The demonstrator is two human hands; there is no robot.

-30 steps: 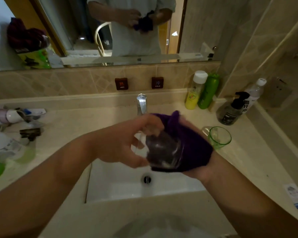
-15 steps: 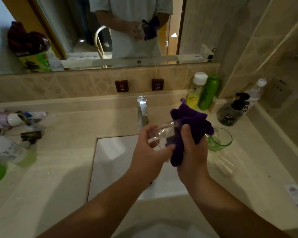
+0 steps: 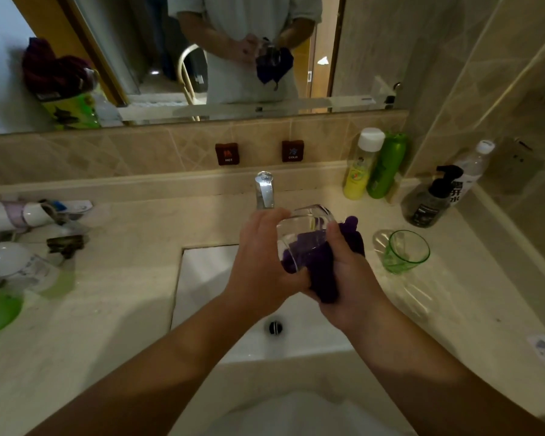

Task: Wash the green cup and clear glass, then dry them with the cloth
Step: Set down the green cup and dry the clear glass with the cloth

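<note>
Over the white sink (image 3: pixel 208 278) I hold the clear glass (image 3: pixel 306 225) between both hands. My left hand (image 3: pixel 261 262) grips its left side and base. My right hand (image 3: pixel 343 275) grips the purple cloth (image 3: pixel 321 262), pressed against the glass's right side, and the cloth shows through the glass wall. The glass is tilted, its rim up and away from me. The green cup (image 3: pixel 405 251) stands upright on the counter to the right of my hands, apart from them.
A chrome tap (image 3: pixel 265 190) rises just behind the glass. Yellow and green bottles (image 3: pixel 375 165), a dark pump bottle (image 3: pixel 431 199) and a clear bottle (image 3: pixel 472 168) stand at the back right. Toiletries and green items (image 3: pixel 0 306) crowd the left counter. The drain (image 3: pixel 275 327) lies below my hands.
The cloth has shifted from bunched over the top of the glass to lower along its right side. The glass has turned so its rim now shows above my hands.
</note>
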